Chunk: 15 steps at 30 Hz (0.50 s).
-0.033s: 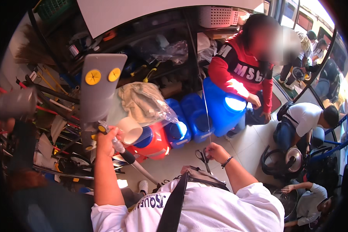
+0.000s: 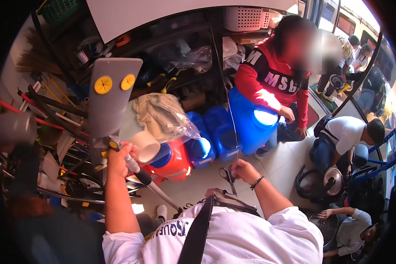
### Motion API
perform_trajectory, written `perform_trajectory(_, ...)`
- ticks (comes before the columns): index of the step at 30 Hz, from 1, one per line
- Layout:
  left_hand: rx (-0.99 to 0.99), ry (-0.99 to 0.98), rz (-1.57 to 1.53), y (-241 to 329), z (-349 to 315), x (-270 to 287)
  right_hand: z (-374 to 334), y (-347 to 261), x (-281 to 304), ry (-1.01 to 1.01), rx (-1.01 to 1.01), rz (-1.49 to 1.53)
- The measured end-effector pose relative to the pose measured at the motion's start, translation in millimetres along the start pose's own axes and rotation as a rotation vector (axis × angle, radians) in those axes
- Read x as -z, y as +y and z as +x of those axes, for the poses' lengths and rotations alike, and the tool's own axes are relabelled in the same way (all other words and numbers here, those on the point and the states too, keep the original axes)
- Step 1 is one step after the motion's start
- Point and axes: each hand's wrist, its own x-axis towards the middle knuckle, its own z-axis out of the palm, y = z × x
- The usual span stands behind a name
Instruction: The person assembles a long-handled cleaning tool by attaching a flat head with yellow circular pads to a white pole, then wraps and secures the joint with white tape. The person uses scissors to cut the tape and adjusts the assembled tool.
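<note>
My left hand (image 2: 120, 157) is wrapped round the handle of a flat mop, close below its head. The grey mop head (image 2: 114, 97), with two yellow slit discs, points upward; the pole (image 2: 165, 196) slants down toward my body. A cream-coloured cylinder (image 2: 146, 146) sits right beside that hand; whether my fingers touch it cannot be made out. My right hand (image 2: 244, 171) is closed on black-handled scissors (image 2: 227, 176), their blades downward. A thin string (image 2: 233, 119) runs down from above to my right fingers; whether they pinch it is unclear.
Ahead stand blue jugs (image 2: 228, 138) and a red container (image 2: 176, 165), with a bagged beige cloth (image 2: 160, 112) behind. A person in a red sweater (image 2: 273, 79) leans by a big blue drum (image 2: 253, 119). Poles and tools (image 2: 57, 119) crowd the left. Others crouch at right.
The mop head has shifted slightly left and up in the picture. My right hand and the scissors have moved slightly left. Both grips look the same.
</note>
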Motion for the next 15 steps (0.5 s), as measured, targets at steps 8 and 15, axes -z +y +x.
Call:
perform_trajectory(8, -0.120, 0.081, 0.036, 15, -18, -25, -16, -136, 27, -0.107, 0.399, 0.717)
perform_trajectory(15, -0.075, 0.137, 0.043, 27, -55, -90, 3, -175, -15, -0.456, 0.306, 0.957)
